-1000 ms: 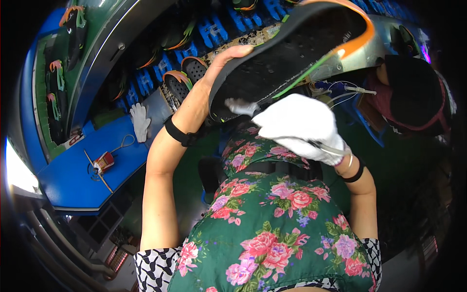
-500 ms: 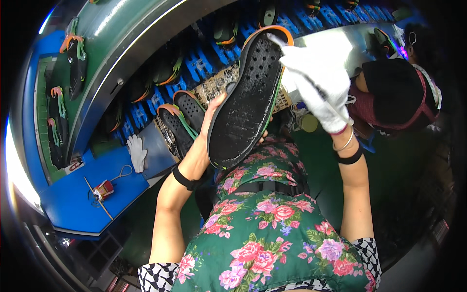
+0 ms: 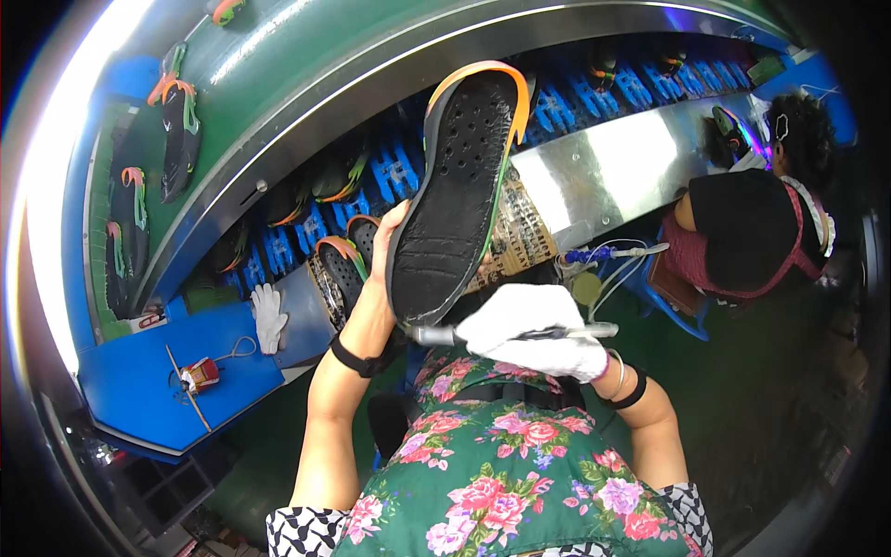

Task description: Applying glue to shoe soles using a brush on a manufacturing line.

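Note:
My bare left hand (image 3: 381,258) is closed around the left edge of a black shoe sole (image 3: 443,200), which is tilted up in front of me. The sole has small holes towards its far end, an orange and green edge and a pale line along its rim. In my right hand (image 3: 534,330), which wears a white glove, I grip a slim brush (image 3: 430,335) with a grey handle. Its blurred end lies at the near end of the sole, and I cannot tell whether it touches.
Behind the sole, a curved line carries blue holders (image 3: 396,169) with shoes. More soles (image 3: 343,269) lie left of my forearm. A white glove (image 3: 269,317) and a red container (image 3: 200,374) rest on the blue table (image 3: 139,399). Another person (image 3: 747,204) sits at the right.
My right hand has brought the brush from the sole's far end down to its near end. The sole, still in my left hand, has shifted slightly left. The view has turned a little.

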